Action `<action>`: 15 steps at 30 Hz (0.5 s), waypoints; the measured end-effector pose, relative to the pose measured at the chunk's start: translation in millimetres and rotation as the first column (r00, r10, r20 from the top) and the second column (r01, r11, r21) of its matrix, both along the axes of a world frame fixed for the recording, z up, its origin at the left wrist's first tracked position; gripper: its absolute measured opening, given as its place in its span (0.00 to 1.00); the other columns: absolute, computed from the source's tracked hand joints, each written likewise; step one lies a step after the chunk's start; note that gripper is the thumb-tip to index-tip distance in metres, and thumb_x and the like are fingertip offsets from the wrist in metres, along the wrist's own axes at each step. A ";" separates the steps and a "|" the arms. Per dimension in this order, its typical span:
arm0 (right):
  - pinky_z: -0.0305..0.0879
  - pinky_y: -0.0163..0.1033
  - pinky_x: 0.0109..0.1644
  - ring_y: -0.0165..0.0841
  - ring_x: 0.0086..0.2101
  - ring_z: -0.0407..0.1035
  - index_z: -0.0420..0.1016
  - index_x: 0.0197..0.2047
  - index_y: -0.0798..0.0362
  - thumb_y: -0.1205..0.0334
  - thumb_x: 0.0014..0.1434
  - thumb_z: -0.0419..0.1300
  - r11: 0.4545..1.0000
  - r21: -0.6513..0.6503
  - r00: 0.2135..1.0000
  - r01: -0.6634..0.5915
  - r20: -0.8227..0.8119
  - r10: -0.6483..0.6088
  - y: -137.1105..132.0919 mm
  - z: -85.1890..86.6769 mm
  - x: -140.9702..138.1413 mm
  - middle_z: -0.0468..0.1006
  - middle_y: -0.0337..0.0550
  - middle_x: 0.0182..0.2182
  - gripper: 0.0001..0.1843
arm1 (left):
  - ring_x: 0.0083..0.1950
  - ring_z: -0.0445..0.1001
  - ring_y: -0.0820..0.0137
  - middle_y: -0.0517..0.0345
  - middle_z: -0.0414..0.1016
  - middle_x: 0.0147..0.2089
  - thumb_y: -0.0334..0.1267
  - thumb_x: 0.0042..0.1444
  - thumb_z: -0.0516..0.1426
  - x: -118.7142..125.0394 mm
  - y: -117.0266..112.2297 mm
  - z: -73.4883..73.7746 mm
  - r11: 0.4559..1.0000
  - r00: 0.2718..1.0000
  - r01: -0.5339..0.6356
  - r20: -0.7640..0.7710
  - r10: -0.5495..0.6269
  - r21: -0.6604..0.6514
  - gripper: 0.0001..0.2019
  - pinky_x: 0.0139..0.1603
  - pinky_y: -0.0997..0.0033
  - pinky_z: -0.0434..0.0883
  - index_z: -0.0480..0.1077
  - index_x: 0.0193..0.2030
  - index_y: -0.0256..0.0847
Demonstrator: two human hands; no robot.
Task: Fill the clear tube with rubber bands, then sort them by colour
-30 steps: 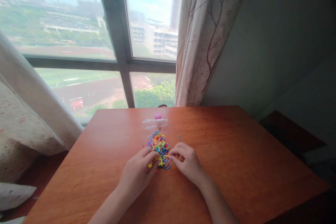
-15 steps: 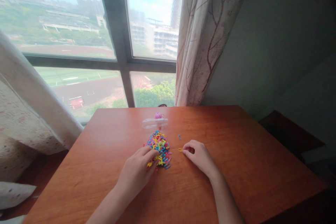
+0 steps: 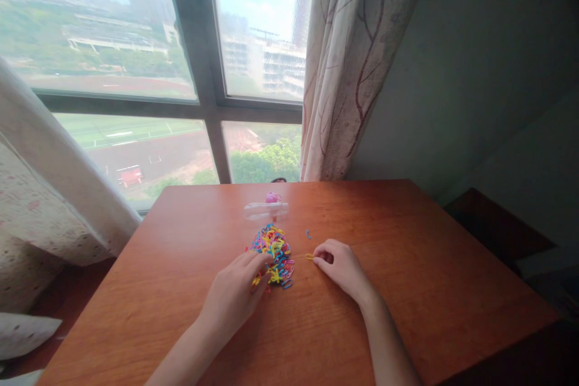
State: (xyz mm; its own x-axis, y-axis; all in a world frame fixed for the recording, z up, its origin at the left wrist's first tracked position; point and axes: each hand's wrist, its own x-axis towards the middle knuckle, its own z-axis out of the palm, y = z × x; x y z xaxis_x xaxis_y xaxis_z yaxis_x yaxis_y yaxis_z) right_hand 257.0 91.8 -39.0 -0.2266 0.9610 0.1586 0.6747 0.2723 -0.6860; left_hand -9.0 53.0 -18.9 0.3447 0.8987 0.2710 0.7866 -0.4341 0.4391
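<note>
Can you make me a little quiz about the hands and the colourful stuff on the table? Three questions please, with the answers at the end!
1. What colour is the loop at the fingertips of the right hand?

2. True or false: the small blue piece lies in the middle of the colourful pile.

3. Which is farthest from the hands?
A) the colourful pile
B) the pink thing
C) the clear plastic thing

Key:
1. Yellow.
2. False: it lies apart from the pile, off to the right.
3. B: it sits just beyond the clear plastic thing, toward the window.
</note>
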 end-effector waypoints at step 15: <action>0.62 0.34 0.34 0.31 0.29 0.69 0.79 0.31 0.52 0.70 0.55 0.61 1.000 -0.008 0.999 0.007 -0.031 -0.008 1.1 2.2 2.8 0.78 0.39 0.28 0.06 | 0.39 0.76 0.68 0.57 0.78 0.39 0.33 0.63 0.52 21.9 7.5 14.3 0.994 0.993 0.104 0.064 -0.102 -0.040 0.07 0.39 0.73 0.69 0.71 0.38 0.44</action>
